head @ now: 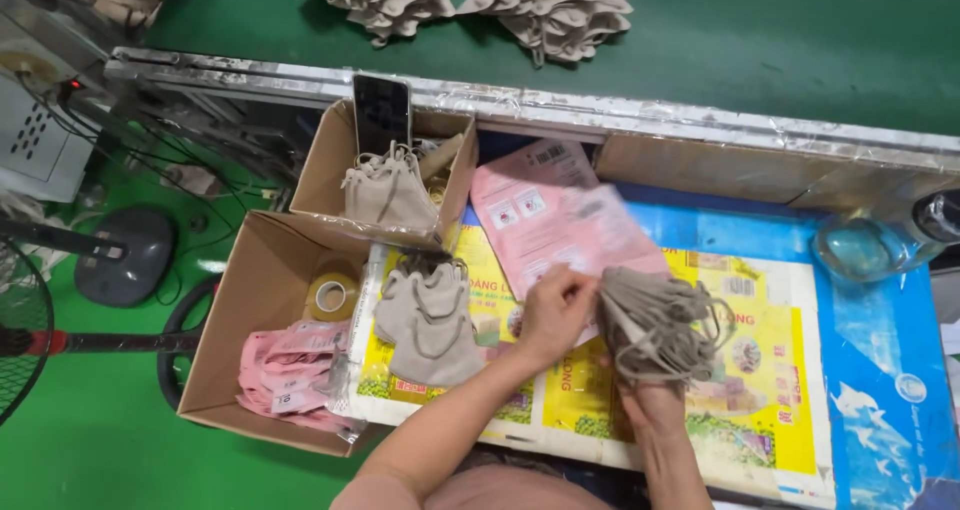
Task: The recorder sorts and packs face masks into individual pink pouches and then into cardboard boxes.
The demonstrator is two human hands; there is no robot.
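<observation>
My right hand [655,402] grips a thick bunch of beige face masks [662,322] with dangling ear loops, held upright above the table. The fingers of my left hand [553,313] pinch the left edge of that bunch, just under a pink plastic packaging bag [560,222] that lies blurred behind it. A loose pile of the same beige masks [428,315] rests on the table to the left of my hands.
A brown cardboard box [250,300] at the left holds pink bags [290,370] and a tape roll [332,295]. A smaller box [330,160] behind has masks and a propped phone [381,112]. More mask stacks [545,5] lie on the green belt. A clear bottle [870,245] is at right.
</observation>
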